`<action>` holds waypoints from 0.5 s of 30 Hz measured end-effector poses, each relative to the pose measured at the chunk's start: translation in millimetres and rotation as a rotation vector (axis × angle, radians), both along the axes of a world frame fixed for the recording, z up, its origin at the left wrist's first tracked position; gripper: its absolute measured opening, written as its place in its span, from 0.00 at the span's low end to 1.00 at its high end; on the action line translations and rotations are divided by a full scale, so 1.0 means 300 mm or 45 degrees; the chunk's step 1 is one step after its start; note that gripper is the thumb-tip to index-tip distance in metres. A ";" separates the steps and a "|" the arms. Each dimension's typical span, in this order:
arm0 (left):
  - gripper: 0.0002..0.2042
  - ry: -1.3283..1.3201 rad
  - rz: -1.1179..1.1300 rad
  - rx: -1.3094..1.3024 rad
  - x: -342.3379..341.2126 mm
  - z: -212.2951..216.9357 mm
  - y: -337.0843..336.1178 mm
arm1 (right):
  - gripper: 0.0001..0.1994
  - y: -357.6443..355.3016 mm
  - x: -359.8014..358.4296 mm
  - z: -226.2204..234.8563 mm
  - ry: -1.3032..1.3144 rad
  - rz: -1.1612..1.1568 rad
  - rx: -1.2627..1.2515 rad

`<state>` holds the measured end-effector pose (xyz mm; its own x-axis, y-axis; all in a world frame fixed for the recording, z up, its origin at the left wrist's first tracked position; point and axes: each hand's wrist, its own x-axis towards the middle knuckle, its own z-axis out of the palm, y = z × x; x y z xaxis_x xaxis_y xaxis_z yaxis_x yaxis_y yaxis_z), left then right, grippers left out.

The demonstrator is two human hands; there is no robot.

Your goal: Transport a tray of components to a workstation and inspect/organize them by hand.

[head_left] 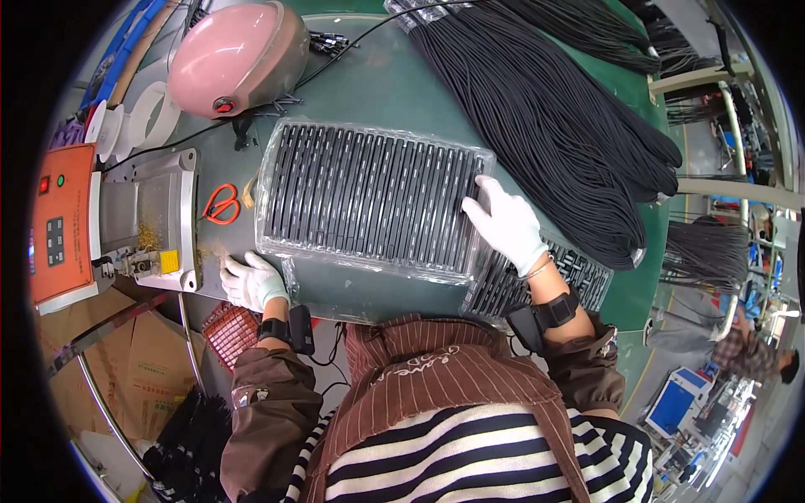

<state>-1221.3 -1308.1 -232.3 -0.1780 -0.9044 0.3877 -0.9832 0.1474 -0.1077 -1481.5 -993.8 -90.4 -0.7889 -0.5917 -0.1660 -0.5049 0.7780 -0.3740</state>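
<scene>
A clear plastic tray (pixel 377 272) lies on the green table in front of me, filled with rows of narrow black parts (pixel 369 193). My right hand (pixel 506 222), in a white glove, reaches over the tray's right end. Its thumb and forefinger are apart at the last row of parts; the other fingers are partly hidden. My left hand (pixel 253 282), also gloved, rests with spread fingers at the table's near edge, left of the tray's lower corner. A second tray (pixel 587 272) of black parts sits partly under the first, at the right.
Orange-handled scissors (pixel 220 205) lie left of the tray. An orange machine (pixel 67 222) stands at the far left. Behind are a pink rounded housing (pixel 239 59) and white spools (pixel 151 117). Long bundles of black cable (pixel 545 109) cover the back right. A red basket (pixel 231 334) stands below.
</scene>
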 end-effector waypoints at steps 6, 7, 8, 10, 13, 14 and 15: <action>0.24 -0.002 -0.019 -0.016 -0.006 0.015 0.008 | 0.30 -0.018 -0.037 -0.024 0.037 -0.018 0.029; 0.24 0.003 -0.026 -0.009 -0.009 0.019 0.010 | 0.31 -0.018 -0.042 -0.031 0.075 0.021 0.071; 0.24 0.006 -0.025 -0.009 -0.013 0.020 0.009 | 0.31 -0.017 -0.044 -0.033 0.079 0.022 0.071; 0.24 -0.010 -0.021 -0.006 -0.010 0.021 0.008 | 0.31 -0.017 -0.034 -0.029 0.047 0.018 0.065; 0.24 -0.016 -0.017 -0.008 -0.007 0.019 0.010 | 0.31 -0.016 -0.017 -0.029 0.056 0.008 0.069; 0.24 -0.018 -0.019 -0.010 -0.006 0.019 0.011 | 0.31 -0.015 -0.010 -0.031 0.075 -0.003 0.077; 0.24 -0.021 -0.021 -0.012 -0.006 0.019 0.011 | 0.30 -0.014 -0.005 -0.033 0.094 -0.015 0.085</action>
